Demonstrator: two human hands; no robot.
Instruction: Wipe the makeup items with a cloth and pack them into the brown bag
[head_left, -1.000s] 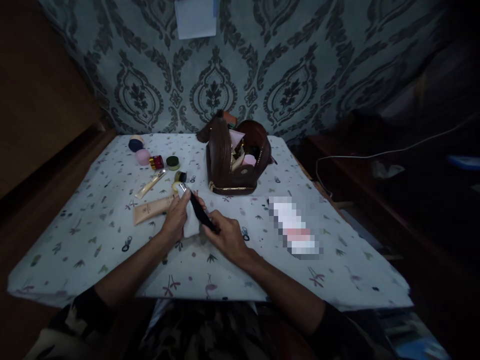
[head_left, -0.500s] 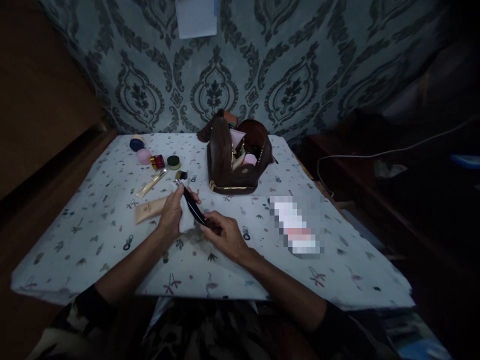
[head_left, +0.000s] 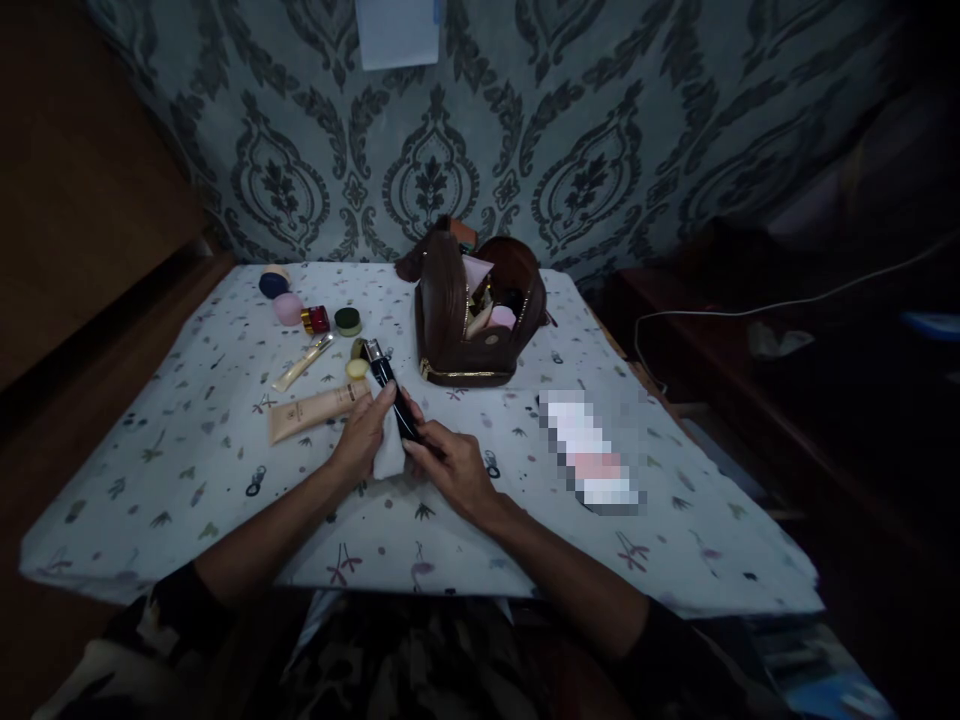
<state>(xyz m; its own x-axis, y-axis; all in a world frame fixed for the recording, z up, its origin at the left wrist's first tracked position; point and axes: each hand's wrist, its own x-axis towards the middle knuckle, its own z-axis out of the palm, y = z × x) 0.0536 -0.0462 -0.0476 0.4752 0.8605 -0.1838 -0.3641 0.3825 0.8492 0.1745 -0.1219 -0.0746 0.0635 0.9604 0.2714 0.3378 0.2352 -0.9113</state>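
Over the middle of the table, a slim glossy black cosmetic item point(head_left: 399, 408) with a silver end is tilted away from me. Whether it is a bottle or a thick handle, I cannot tell. My left hand point(head_left: 366, 428) grips it with the thumb on top, a white cloth point(head_left: 388, 452) bunched beneath it. The fingers of my right hand point(head_left: 454, 462) are closed round its near end. A beige squeeze tube point(head_left: 307, 413) lies beside my left hand. Just past the silver end sits a small round yellow piece point(head_left: 357, 369), partly overlapped by an olive one.
A brown bag point(head_left: 457, 350), unzipped with cosmetics inside, stands at the back middle. Back left are a green-lidded jar point(head_left: 347, 321), a red and gold jar point(head_left: 316, 319), a pink sponge-like piece point(head_left: 287, 309) and a slim gold tube point(head_left: 302, 362). A pixelated object point(head_left: 592, 455) lies at right.
My left hand and the cloth have slid right and nearer along the black item. It now points more steeply away from me. The yellow piece and more of the beige tube are uncovered.
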